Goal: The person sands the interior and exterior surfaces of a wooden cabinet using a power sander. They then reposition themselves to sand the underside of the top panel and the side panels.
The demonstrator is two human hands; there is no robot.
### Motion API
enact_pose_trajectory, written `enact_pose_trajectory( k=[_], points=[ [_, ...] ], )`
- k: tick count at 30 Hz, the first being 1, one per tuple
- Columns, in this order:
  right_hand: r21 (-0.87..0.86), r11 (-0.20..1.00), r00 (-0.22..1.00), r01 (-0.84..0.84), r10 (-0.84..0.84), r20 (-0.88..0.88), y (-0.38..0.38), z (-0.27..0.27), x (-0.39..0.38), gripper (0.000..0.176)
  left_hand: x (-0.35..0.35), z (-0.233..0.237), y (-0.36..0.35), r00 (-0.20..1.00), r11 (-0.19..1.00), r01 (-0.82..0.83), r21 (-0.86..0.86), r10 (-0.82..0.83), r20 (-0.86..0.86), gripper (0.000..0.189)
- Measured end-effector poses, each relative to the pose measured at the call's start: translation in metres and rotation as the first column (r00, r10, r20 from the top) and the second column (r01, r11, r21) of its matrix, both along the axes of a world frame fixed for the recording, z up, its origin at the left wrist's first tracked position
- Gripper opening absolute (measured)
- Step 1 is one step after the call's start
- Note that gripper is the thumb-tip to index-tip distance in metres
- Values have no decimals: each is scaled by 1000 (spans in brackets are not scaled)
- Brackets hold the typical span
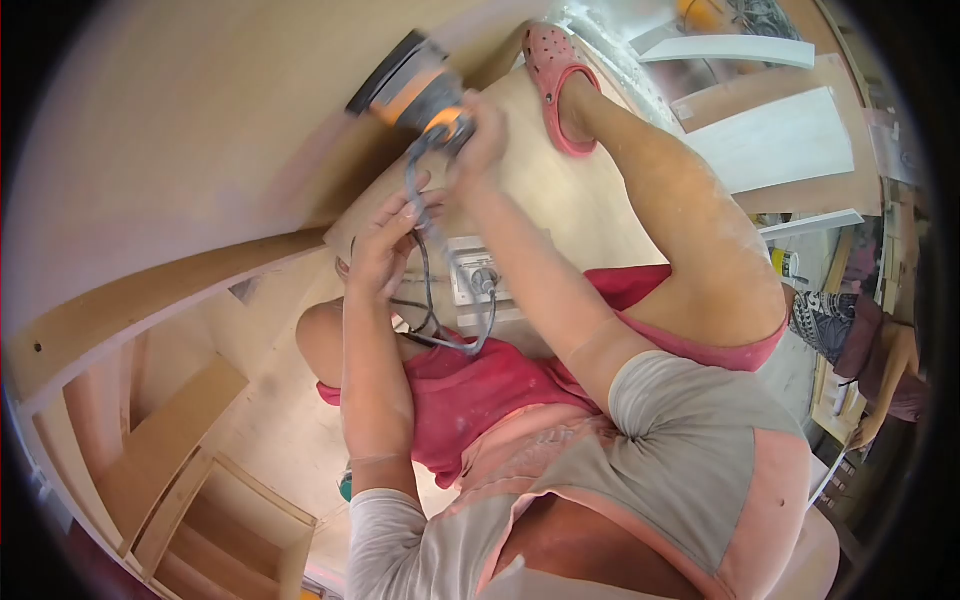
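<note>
Hold the likely heavy sander (412, 92) where your right hand (482, 148) grasps its body; whether your left hand (383, 245) grips the cord (411, 170) is unclear.

the sander (412, 92) is left of the clog (560, 85), beyond the socket (468, 258).

Unpainted wooden boxes (262, 487) stand at lower left; a white board (775, 140) lies at upper right.

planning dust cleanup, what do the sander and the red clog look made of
Sander: probably hard plastic, judging by its dark-and-orange casing; motion blur leaves the finish unclear.
Clog: likely matte moulded foam or rubber, judging by its one-piece shell with round holes.
</note>
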State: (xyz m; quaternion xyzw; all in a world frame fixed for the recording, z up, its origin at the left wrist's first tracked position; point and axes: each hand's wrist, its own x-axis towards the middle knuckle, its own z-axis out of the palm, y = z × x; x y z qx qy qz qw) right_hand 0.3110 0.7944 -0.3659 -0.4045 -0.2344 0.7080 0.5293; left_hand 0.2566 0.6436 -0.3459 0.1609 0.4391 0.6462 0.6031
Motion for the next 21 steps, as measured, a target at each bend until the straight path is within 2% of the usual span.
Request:
enact_pose_trajectory(
  k=[1,4,5,7,8,10,11,13,14,16,20,21],
  points=[
    [-42,998,996,-45,42,-78,17,8,5,23,4,-2,-2,1000,1000,-9,-3,9,11,62],
    [-24,996,994,-83,81,-73,61,17,22,26,11,-2,-4,972,936,99,-338,-164,-170,62],
    [-68,992,987,-104,94,-131,69,25,26,24,12,0,-6,971,937,96,-335,-162,-175,62],
    [-107,987,976,-123,100,-195,70,31,27,23,14,5,-12,852,859,78,-506,-321,-413,68],
    [-99,983,969,-152,129,-211,62,31,23,24,15,9,-15,850,860,78,-505,-322,-417,68],
    [-114,965,954,-238,210,-214,34,30,17,27,16,14,-19,744,780,22,-625,-430,-511,72],
    [-136,947,943,-291,259,-208,12,30,12,28,17,11,-22,741,777,28,-628,-438,-509,72],
    [-248,904,920,-349,280,-276,-24,8,-3,29,14,1,-25,631,761,40,-648,-522,-574,74],
    [-249,907,922,-339,268,-279,-31,3,-6,29,13,-2,-18,623,759,48,-650,-531,-574,74],
    [-353,837,904,-419,345,-255,-49,2,-10,24,11,0,-16,669,740,185,-647,-577,-468,74],
    [-262,913,947,-311,274,-170,-2,-11,-1,26,16,-6,-22,709,762,91,-642,-502,-495,76],
    [-228,922,944,-312,276,-179,17,-7,8,25,18,-5,-23,633,754,61,-655,-536,-558,76]
  ],
)
